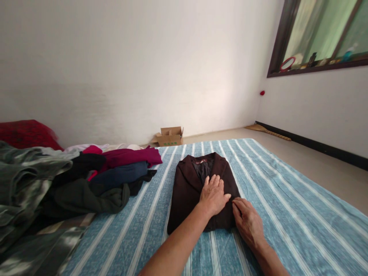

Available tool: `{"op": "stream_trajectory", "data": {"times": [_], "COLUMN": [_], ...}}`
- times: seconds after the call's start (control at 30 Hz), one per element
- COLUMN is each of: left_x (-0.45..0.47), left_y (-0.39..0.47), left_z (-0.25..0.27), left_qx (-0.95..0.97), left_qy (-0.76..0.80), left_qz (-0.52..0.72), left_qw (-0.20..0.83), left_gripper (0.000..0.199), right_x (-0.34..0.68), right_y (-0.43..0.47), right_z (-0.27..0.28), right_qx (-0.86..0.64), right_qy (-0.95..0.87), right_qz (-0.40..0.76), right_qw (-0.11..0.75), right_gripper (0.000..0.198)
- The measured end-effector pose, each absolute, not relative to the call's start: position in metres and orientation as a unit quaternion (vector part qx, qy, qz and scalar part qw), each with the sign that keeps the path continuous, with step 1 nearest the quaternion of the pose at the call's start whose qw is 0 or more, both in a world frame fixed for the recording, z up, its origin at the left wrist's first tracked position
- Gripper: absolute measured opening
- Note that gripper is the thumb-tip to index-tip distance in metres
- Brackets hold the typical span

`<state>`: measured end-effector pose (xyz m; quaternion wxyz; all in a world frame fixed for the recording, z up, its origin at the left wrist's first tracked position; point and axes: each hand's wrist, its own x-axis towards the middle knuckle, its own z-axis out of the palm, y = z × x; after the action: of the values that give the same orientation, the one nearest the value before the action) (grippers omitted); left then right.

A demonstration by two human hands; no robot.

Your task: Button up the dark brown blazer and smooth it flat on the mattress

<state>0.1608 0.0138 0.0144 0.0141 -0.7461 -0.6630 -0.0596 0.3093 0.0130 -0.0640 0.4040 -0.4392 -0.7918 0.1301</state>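
Note:
A dark brown jacket [186,191] lies folded into a rough rectangle on the bed, its collar and dark shiny lining facing away from me. My left hand [214,196] rests flat on the jacket's front just below the neck opening, fingers stretched out. At the jacket's right edge is my right hand [249,220], with its fingertips and thumb closed together on the cloth. The jacket's lower front is partly hidden behind my left forearm.
A blue-and-white striped sheet [273,207] covers the bed. Heaped clothes [86,195] lie on the left, with a red patterned item [27,134] behind them. An open cardboard box [170,137] stands near the wall. A broom [268,130] lies on the floor below the window [324,34].

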Motion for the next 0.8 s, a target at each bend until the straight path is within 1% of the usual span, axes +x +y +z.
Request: {"op": "stream_trajectory", "data": {"times": [0.1,0.3,0.47,0.57,0.67,0.8], "left_x": [0.166,0.169,0.168,0.169,0.172,0.175], "left_y": [0.004,-0.004,-0.002,-0.004,-0.011,-0.028], "left_z": [0.017,0.011,0.008,0.010,0.012,0.011], "left_qx": [-0.740,-0.734,-0.736,-0.738,-0.741,-0.733], "left_qy": [-0.669,-0.677,-0.675,-0.673,-0.666,-0.665], "left_qz": [-0.065,-0.027,-0.040,-0.056,-0.088,-0.128], "left_qw": [0.031,-0.033,-0.035,-0.019,0.019,0.067], "left_gripper": [0.064,0.067,0.066,0.061,0.055,0.058], "right_x": [0.310,0.311,0.311,0.311,0.312,0.313], "right_y": [0.013,0.012,0.013,0.014,0.014,0.014], "right_z": [-0.063,-0.063,-0.066,-0.067,-0.067,-0.067], "right_qx": [-0.438,-0.442,-0.445,-0.443,-0.439,-0.444], "right_qy": [-0.796,-0.796,-0.793,-0.794,-0.797,-0.793], "right_qz": [0.136,0.129,0.129,0.132,0.141,0.146], "right_qw": [0.396,0.393,0.395,0.395,0.391,0.391], "right_gripper": [0.027,0.027,0.027,0.027,0.028,0.029]}}
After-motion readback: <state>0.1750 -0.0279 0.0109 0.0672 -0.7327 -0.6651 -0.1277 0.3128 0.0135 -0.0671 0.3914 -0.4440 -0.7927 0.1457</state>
